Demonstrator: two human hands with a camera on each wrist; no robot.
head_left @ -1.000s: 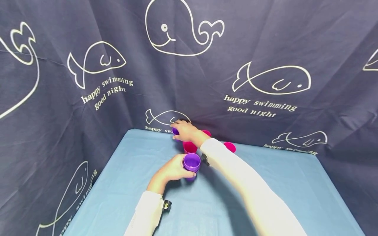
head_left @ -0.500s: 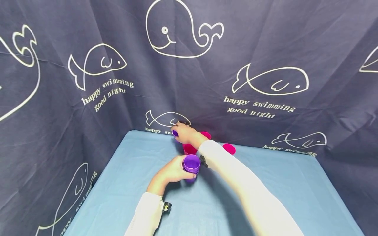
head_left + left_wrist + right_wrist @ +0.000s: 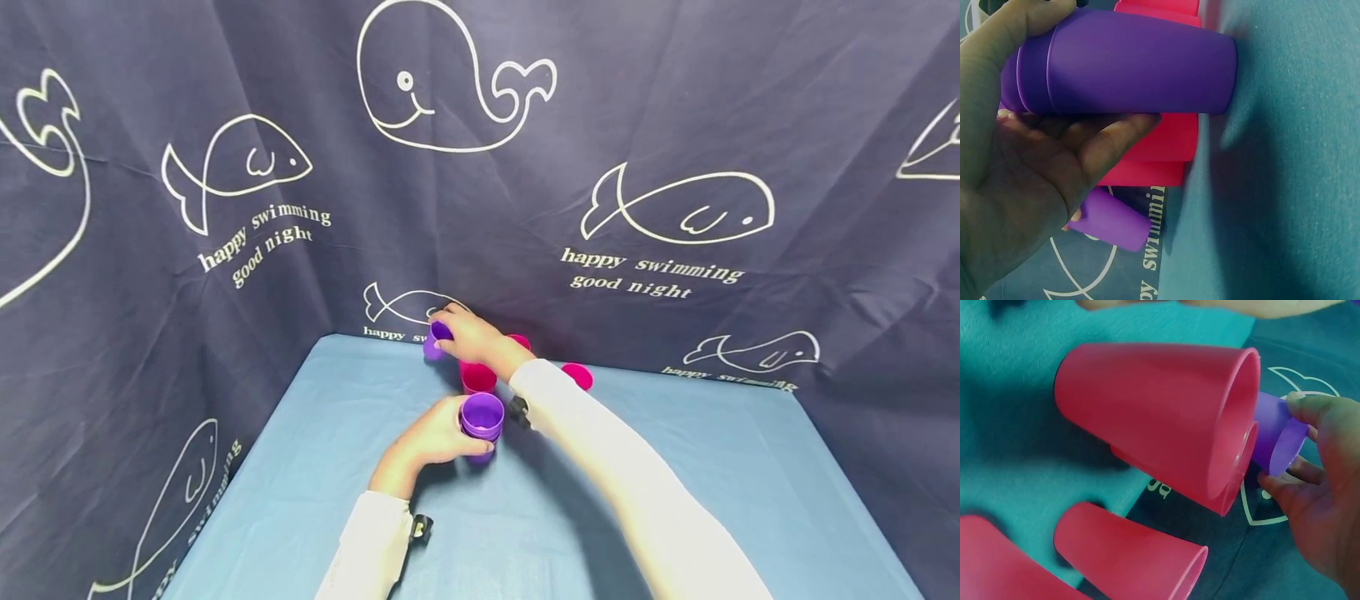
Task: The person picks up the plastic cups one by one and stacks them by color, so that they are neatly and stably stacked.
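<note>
At the blue table (image 3: 690, 483), the left hand (image 3: 441, 432) curls its fingers round a purple cup stack (image 3: 1138, 65), and by the far edge the right hand (image 3: 472, 335) pinches a single purple cup (image 3: 1270, 425), probably light and smooth, best held below its rim.

Worktop (image 3: 765, 500): plain light blue. Stacked cups (image 3: 482, 414), toward the back edge: uniform purple. Single cup (image 3: 432, 347), near the back edge and back-left corner: plain purple. Remaining cups (image 3: 477, 379), near the back edge: plain pinkish red. Backdrop (image 3: 495, 208), beyond the back edge, is dark navy, patterned with white whale and fish outlines and white lettering. Sleeves (image 3: 645, 492) are white; wrist cameras (image 3: 422, 528) are black.
</note>
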